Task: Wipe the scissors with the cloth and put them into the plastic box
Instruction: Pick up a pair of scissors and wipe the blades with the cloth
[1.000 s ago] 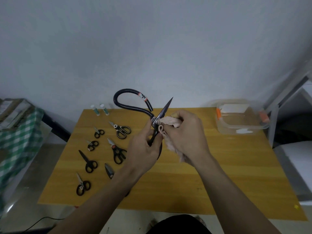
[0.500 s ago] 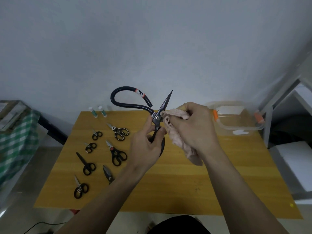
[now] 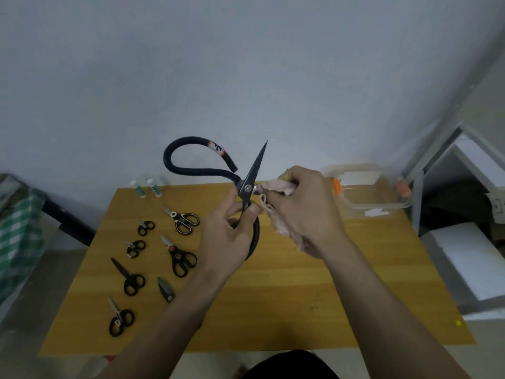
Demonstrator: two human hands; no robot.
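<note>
Since half a second ago my right hand (image 3: 306, 212) has drawn the pink cloth (image 3: 276, 186) a little out to the right, so it now sits just right of the pivot of the big black scissors (image 3: 247, 187) instead of bunched over it. My fingers are curled tight round the cloth, pinching its upper end against the blade near the screw, while the rest hangs down under my palm. My left hand (image 3: 226, 236) grips the scissors by the lower handle loop, fingers wrapped round it and thumb pressed on the shank just below the pivot. The scissors are held up above the table, blades splayed: one point sticks up and to the right, and the other handle loop curves up and off to the left, with a red and white label on it.

Below lies the wooden table (image 3: 328, 283). On its left part are several smaller scissors, well apart from my hands: a black and white pair (image 3: 184, 221), a red-dotted black pair (image 3: 180, 259), a long black pair (image 3: 128, 277) and another near the front edge (image 3: 119, 318). Two small green-banded bottles (image 3: 147, 187) stand at the far left edge. The clear plastic box (image 3: 369, 192) with orange clips sits at the far right corner, just beyond my right hand.
</note>
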